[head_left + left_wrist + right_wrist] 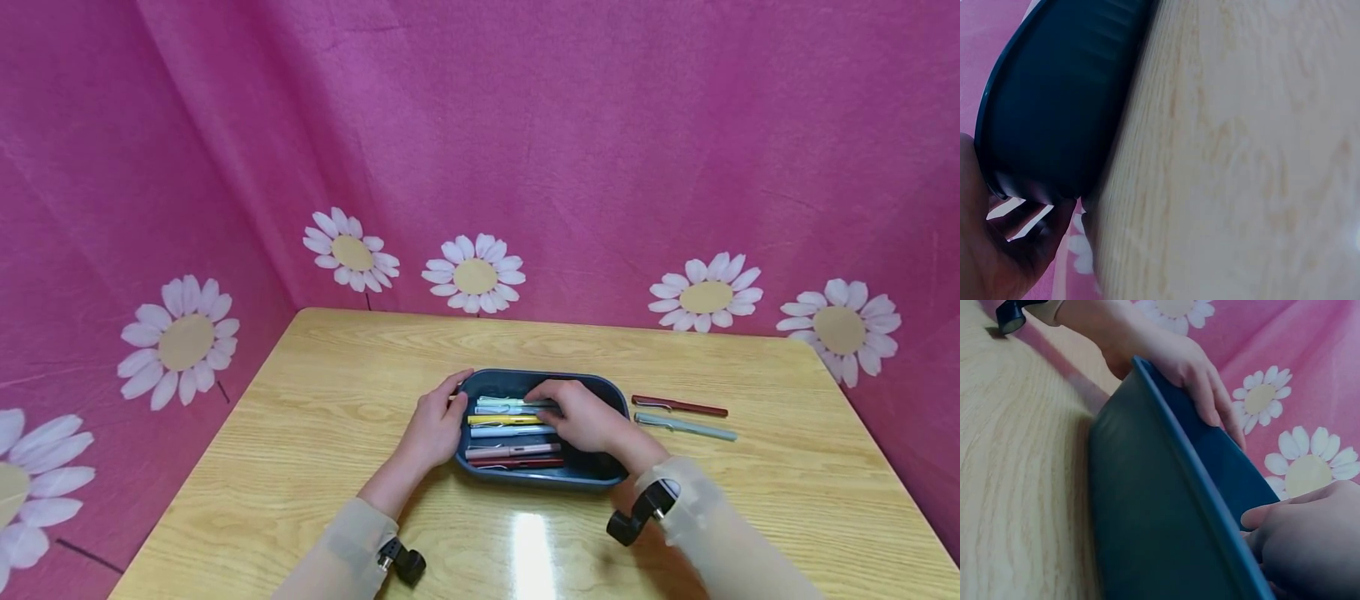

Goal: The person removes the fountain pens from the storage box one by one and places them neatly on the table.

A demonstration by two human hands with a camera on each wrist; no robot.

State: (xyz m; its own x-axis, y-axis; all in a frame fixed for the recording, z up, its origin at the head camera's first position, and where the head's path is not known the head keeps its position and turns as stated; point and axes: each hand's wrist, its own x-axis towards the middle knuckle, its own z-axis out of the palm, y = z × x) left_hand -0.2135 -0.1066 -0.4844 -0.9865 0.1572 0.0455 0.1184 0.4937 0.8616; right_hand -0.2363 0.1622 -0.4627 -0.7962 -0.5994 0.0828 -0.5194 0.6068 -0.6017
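Head view alone shows pens inside bin. Left hand grips bin; right hand: grip unclear.

White glare streaks the tabletop, and both wrist views look soft.

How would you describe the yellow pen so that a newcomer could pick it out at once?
On the wooden table sits a dark tray holding several pens. In the head view, the yellow pen lies just behind a light blue pen; no other pen there is yellow.
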